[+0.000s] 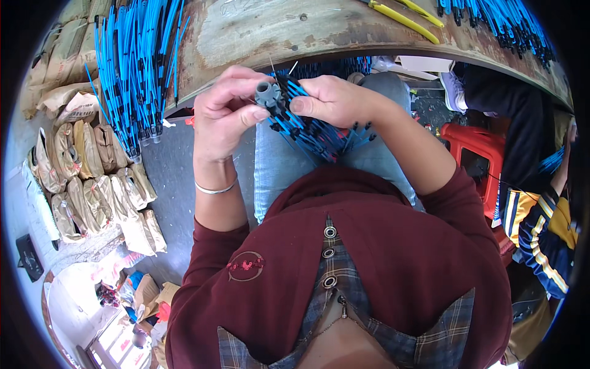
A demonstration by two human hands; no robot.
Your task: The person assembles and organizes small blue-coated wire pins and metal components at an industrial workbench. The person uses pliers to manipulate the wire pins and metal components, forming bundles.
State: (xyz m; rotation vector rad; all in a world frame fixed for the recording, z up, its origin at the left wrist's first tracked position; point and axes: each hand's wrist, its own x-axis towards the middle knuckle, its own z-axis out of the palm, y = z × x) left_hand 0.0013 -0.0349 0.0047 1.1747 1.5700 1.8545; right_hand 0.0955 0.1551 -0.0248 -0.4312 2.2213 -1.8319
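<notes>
Over my lap, my left hand (228,114) is closed, with thumb and fingers around a grey slotted plastic hub (267,92) with a round hole in its end. My right hand (335,101) is closed beside it, thumb pressed on thin blue rods with black fittings (307,130). These rods fan from the hub toward my body and lie over my jeans. A thin wire or needle sticks up by the left fingertips; I cannot tell which hand has it. The fingers hide where the rods meet the hub.
A wooden table (246,27) stands ahead, with blue rod bundles (138,61) hanging off its left edge, more rods (501,24) at the right and yellow-handled pliers (405,17). Brown paper packages (92,197) fill the left. A red stool (470,154) and another person's sleeve (538,237) are right.
</notes>
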